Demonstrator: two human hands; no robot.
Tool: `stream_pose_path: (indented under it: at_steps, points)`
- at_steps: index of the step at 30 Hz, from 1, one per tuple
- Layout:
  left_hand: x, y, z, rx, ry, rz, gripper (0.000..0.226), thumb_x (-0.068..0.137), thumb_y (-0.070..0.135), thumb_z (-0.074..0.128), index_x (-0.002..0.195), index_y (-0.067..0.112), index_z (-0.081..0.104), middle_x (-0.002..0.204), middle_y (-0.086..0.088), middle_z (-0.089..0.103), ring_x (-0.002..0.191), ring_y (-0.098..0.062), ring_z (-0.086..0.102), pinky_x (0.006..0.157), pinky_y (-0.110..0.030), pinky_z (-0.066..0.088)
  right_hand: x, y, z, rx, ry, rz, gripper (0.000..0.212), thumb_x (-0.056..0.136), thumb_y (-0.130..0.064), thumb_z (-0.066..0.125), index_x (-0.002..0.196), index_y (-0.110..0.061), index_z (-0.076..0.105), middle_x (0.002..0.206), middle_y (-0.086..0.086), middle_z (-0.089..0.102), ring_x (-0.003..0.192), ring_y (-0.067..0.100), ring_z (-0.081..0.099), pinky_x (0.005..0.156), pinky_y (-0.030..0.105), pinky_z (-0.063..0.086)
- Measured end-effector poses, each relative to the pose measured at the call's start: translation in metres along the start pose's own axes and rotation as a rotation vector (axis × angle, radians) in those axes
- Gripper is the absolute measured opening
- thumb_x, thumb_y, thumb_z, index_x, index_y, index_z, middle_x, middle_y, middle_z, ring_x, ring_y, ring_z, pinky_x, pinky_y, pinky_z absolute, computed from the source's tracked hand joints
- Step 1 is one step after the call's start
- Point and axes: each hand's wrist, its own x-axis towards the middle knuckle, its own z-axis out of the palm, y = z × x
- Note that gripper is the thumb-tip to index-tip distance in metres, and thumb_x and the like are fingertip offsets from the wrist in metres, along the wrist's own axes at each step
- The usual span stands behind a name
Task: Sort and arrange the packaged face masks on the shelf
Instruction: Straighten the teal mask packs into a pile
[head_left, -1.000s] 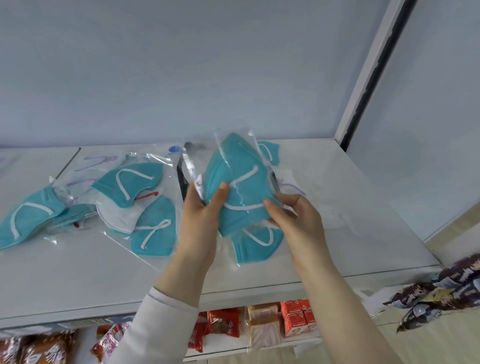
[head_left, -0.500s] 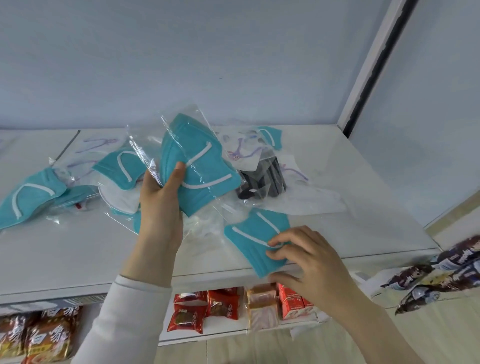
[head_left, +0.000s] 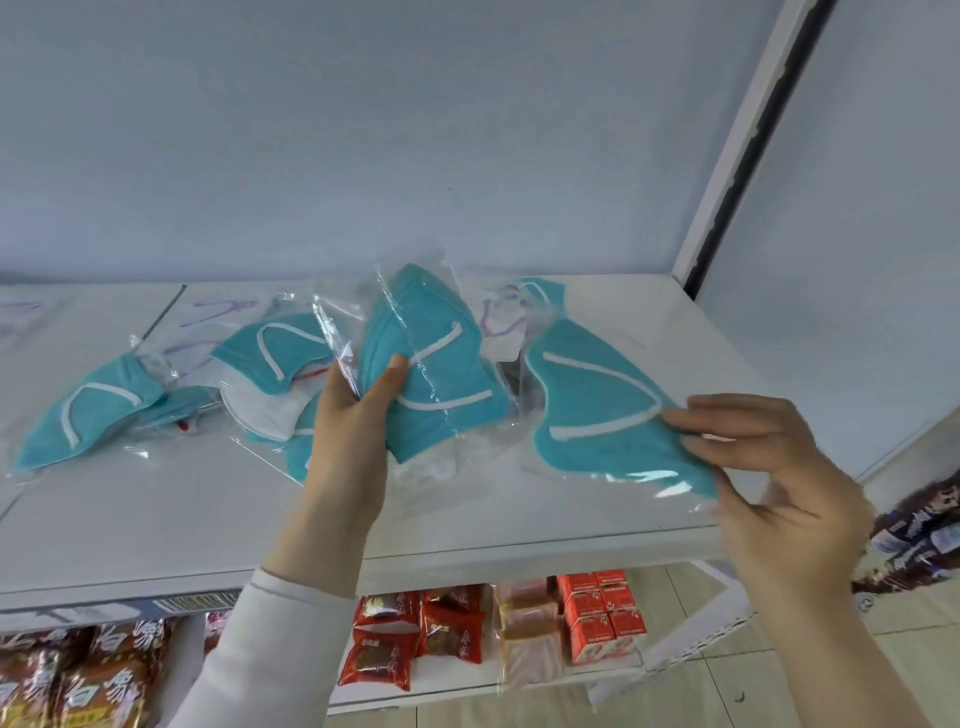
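My left hand (head_left: 353, 415) grips a teal face mask in a clear bag (head_left: 431, 374), held upright above the white shelf (head_left: 156, 519). My right hand (head_left: 774, 478) pinches the right end of a second bagged teal mask (head_left: 597, 410), lifted off the shelf at the right. More bagged teal masks lie at the left (head_left: 83, 415) and behind my left hand (head_left: 270, 353), with a white mask (head_left: 260, 410) under them. Another teal mask (head_left: 540, 296) peeks out at the back.
The back wall rises right behind the shelf, and a white post (head_left: 727, 156) bounds it at the right. On the lower shelf sit red snack packets (head_left: 415, 634), small red boxes (head_left: 602, 613) and brown snack bags (head_left: 72, 670). Dark snack bags (head_left: 914, 540) hang at the far right.
My right hand has picked the teal mask up from the shelf's front edge and raised it to the right. My left hand keeps its mask, now nearer the middle.
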Motion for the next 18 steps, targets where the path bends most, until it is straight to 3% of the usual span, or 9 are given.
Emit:
stream_pose_path:
  at_steps: [3, 6, 13, 15, 18]
  points:
    - [-0.008, -0.004, 0.006, 0.062, -0.168, -0.070, 0.026, 0.091, 0.014, 0.057, 0.117, 0.014, 0.058, 0.100, -0.002, 0.073, 0.088, -0.019, 0.071, 0.070, -0.030, 0.058, 0.010, 0.013, 0.020, -0.095, -0.134, -0.178, 0.006, 0.085, -0.015, 0.065, 0.082, -0.010, 0.064, 0.101, 0.000, 0.069, 0.105, 0.021, 0.061, 0.089, 0.031, 0.051]
    - [-0.013, -0.003, 0.008, 0.026, -0.233, -0.124, 0.025, 0.089, 0.014, 0.057, 0.114, 0.013, 0.059, 0.096, -0.003, 0.074, 0.082, -0.018, 0.071, 0.062, -0.026, 0.057, 0.008, 0.026, 0.030, -0.173, -0.197, -0.220, 0.006, 0.088, -0.017, 0.061, 0.085, -0.012, 0.060, 0.106, 0.000, 0.066, 0.112, 0.020, 0.058, 0.091, 0.031, 0.051]
    - [-0.019, -0.006, 0.012, 0.038, -0.201, -0.092, 0.029, 0.090, 0.018, 0.056, 0.119, 0.015, 0.056, 0.105, -0.004, 0.071, 0.091, -0.021, 0.070, 0.073, -0.031, 0.059, 0.009, 0.035, 0.037, -0.361, -0.197, -0.234, 0.018, 0.094, -0.021, 0.053, 0.084, -0.009, 0.062, 0.111, 0.002, 0.066, 0.114, 0.022, 0.057, 0.092, 0.030, 0.050]
    - [-0.022, -0.010, 0.015, 0.058, -0.182, -0.057, 0.029, 0.091, 0.018, 0.056, 0.119, 0.016, 0.056, 0.107, -0.004, 0.071, 0.092, -0.021, 0.070, 0.076, -0.034, 0.059, 0.007, 0.034, 0.043, -0.297, -0.205, -0.127, 0.015, 0.092, -0.019, 0.051, 0.089, -0.010, 0.064, 0.115, 0.005, 0.065, 0.118, 0.020, 0.054, 0.098, 0.025, 0.047]
    - [-0.021, -0.016, 0.019, 0.035, -0.145, -0.038, 0.019, 0.092, 0.015, 0.056, 0.110, 0.021, 0.058, 0.095, 0.003, 0.073, 0.087, -0.017, 0.071, 0.071, -0.030, 0.058, 0.003, 0.024, 0.050, 0.009, -0.178, 0.225, 0.026, 0.091, -0.012, 0.046, 0.100, -0.013, 0.071, 0.126, -0.001, 0.061, 0.126, 0.014, 0.049, 0.100, 0.018, 0.043]
